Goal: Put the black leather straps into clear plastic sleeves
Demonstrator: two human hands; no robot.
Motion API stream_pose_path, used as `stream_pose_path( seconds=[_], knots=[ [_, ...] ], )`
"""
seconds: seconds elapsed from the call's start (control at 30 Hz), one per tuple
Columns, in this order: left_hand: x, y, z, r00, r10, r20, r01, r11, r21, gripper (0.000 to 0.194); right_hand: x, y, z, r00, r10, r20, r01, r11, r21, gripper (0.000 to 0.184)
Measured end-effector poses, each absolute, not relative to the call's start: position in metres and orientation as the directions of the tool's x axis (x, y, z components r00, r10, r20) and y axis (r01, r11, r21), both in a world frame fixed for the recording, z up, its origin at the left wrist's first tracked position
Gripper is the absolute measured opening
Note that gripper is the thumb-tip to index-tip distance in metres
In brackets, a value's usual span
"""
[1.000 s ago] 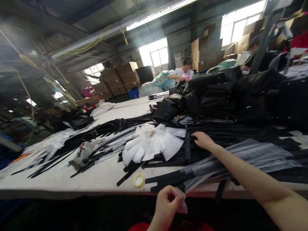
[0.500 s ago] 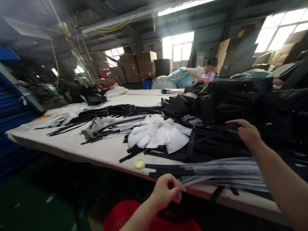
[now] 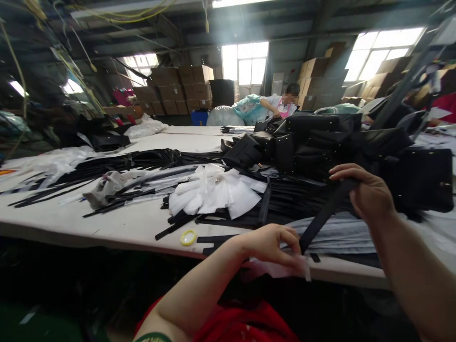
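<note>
My right hand (image 3: 368, 192) is closed on the upper part of a black strap (image 3: 326, 216), which slants down over the table's front edge. At its lower end, my left hand (image 3: 276, 244) pinches a thin clear plastic sleeve (image 3: 278, 268); the strap's tip meets the sleeve there, and I cannot tell how far inside it is. Behind my hands lie a pile of loose black straps (image 3: 299, 194) and a layer of straps in clear sleeves (image 3: 342, 232). A fanned stack of white plastic sleeves (image 3: 213, 192) rests left of the pile.
A yellow tape roll (image 3: 188, 237) lies near the front edge of the white table (image 3: 124, 228). Black bags (image 3: 320, 137) are heaped at the back right. Further left is a crumpled grey cloth-like item (image 3: 103, 190). A co-worker (image 3: 281, 104) works at the far end.
My right hand has picked up a black strap from the pile and brought it toward me. My left hand has moved right and up with the sleeve, meeting the strap's lower end.
</note>
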State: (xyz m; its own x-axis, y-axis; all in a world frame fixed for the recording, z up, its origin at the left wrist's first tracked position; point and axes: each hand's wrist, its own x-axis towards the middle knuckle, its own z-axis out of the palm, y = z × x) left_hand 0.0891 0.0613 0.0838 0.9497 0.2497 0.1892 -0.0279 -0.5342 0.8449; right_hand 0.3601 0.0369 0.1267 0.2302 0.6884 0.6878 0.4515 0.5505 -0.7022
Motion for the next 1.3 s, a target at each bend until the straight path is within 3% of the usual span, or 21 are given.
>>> stream_pose_path(
  seconds=[0.13, 0.2, 0.3, 0.4, 0.5, 0.57, 0.6, 0.67, 0.73, 0.8, 0.9, 1.0, 1.07, 1.1, 1.17, 1.23, 1.3],
  knots=[
    [0.062, 0.043, 0.068, 0.943, 0.33, 0.035, 0.045, -0.232, 0.972, 0.024, 0.413, 0.068, 0.086, 0.205, 0.747, 0.633, 0.752, 0.293, -0.59, 0.022],
    [0.049, 0.038, 0.05, 0.904, 0.419, -0.083, 0.133, -0.093, 0.987, 0.029, 0.423, 0.077, 0.065, 0.179, 0.804, 0.567, 0.813, 0.204, -0.545, 0.03],
    [0.028, 0.035, 0.022, 0.77, 0.613, -0.178, 0.241, -0.022, 0.97, 0.031, 0.405, 0.072, 0.047, 0.176, 0.846, 0.503, 0.829, 0.148, -0.539, 0.053],
    [0.004, 0.034, 0.002, 0.628, 0.734, -0.258, 0.281, 0.095, 0.955, 0.033, 0.351, 0.039, 0.045, 0.153, 0.805, 0.574, 0.84, 0.2, -0.504, 0.07],
    [-0.021, 0.032, -0.008, 0.522, 0.783, -0.338, 0.266, 0.227, 0.937, 0.039, 0.286, -0.006, 0.04, 0.109, 0.653, 0.749, 0.807, 0.382, -0.451, 0.059],
    [-0.035, 0.029, -0.01, 0.49, 0.796, -0.356, 0.232, 0.274, 0.933, 0.042, 0.246, -0.029, 0.027, 0.011, 0.618, 0.786, 0.75, 0.515, -0.416, 0.044],
    [-0.04, 0.028, -0.011, 0.491, 0.796, -0.355, 0.213, 0.285, 0.935, 0.043, 0.228, -0.036, 0.018, -0.072, 0.653, 0.754, 0.697, 0.574, -0.43, 0.033],
    [-0.047, 0.025, -0.011, 0.52, 0.79, -0.325, 0.174, 0.274, 0.946, 0.042, 0.196, -0.041, -0.001, -0.256, 0.787, 0.561, 0.558, 0.594, -0.58, 0.017],
    [-0.05, 0.021, -0.01, 0.58, 0.769, -0.267, 0.14, 0.229, 0.963, 0.039, 0.169, -0.035, -0.018, -0.358, 0.891, 0.279, 0.426, 0.422, -0.8, 0.03],
    [-0.051, 0.017, -0.009, 0.652, 0.728, -0.213, 0.121, 0.177, 0.977, 0.035, 0.147, -0.024, -0.028, -0.339, 0.938, 0.067, 0.286, 0.171, -0.943, 0.039],
    [-0.055, 0.015, -0.006, 0.689, 0.705, -0.171, 0.138, 0.104, 0.985, 0.031, 0.127, -0.009, -0.03, -0.3, 0.952, -0.052, 0.067, -0.033, -0.997, 0.055],
    [-0.077, 0.016, -0.002, 0.621, 0.777, -0.097, 0.234, -0.067, 0.97, 0.027, 0.126, -0.001, -0.023, -0.255, 0.96, -0.113, -0.058, -0.132, -0.99, 0.058],
    [-0.104, 0.019, -0.002, 0.524, 0.843, -0.123, 0.45, -0.152, 0.88, 0.023, 0.134, 0.002, -0.019, -0.216, 0.959, -0.182, -0.12, -0.211, -0.97, 0.059],
    [-0.119, 0.021, -0.003, 0.44, 0.876, -0.197, 0.628, -0.143, 0.765, 0.022, 0.139, 0.004, -0.017, -0.211, 0.952, -0.223, -0.148, -0.257, -0.955, 0.06],
    [-0.146, 0.023, -0.01, 0.189, 0.911, -0.366, 0.926, -0.041, 0.376, 0.022, 0.149, 0.009, -0.017, -0.218, 0.929, -0.299, -0.191, -0.341, -0.92, 0.059],
    [-0.161, 0.024, -0.019, -0.001, 0.899, -0.437, 0.998, 0.031, 0.062, 0.021, 0.155, 0.012, -0.019, -0.212, 0.915, -0.342, -0.211, -0.385, -0.899, 0.056],
    [-0.158, 0.023, -0.027, -0.002, 0.892, -0.452, 1.0, 0.013, 0.022, 0.02, 0.157, 0.015, -0.022, -0.203, 0.913, -0.355, -0.199, -0.393, -0.898, 0.054]
  ],
)
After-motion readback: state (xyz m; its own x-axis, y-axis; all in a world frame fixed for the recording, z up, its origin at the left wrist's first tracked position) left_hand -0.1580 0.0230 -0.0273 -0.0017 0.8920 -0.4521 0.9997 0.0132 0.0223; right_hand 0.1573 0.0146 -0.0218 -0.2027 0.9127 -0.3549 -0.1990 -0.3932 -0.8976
